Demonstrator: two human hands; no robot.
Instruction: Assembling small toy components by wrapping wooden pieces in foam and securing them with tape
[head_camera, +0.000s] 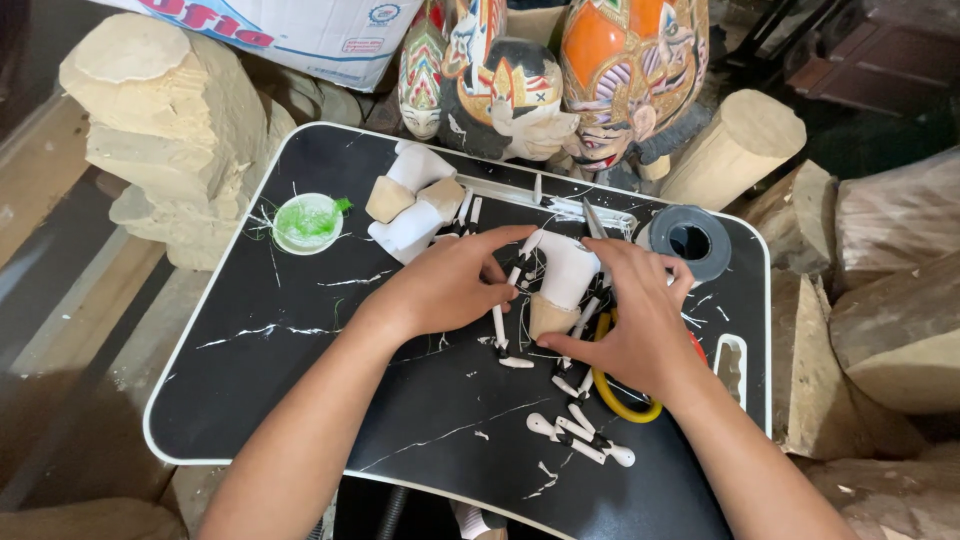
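Both my hands meet at the middle of a small black table (300, 390) with a white rim. My left hand (445, 285) pinches a thin white jointed puppet arm (515, 272) beside a white-painted wooden puppet torso (565, 270) with a bare wood base. My right hand (640, 320) grips the torso from the right, thumb under its base. More thin white arm pieces (580, 435) lie on the table near my right wrist.
Two more white-and-wood torsos (412, 205) lie at the table's back. A green-filled round lid (308, 222) sits at the left, a grey tape roll (690, 240) at the right. Yellow-handled scissors (615, 400) lie under my right hand. Painted carved heads (530, 80) and raw wood blocks (170, 120) surround the table.
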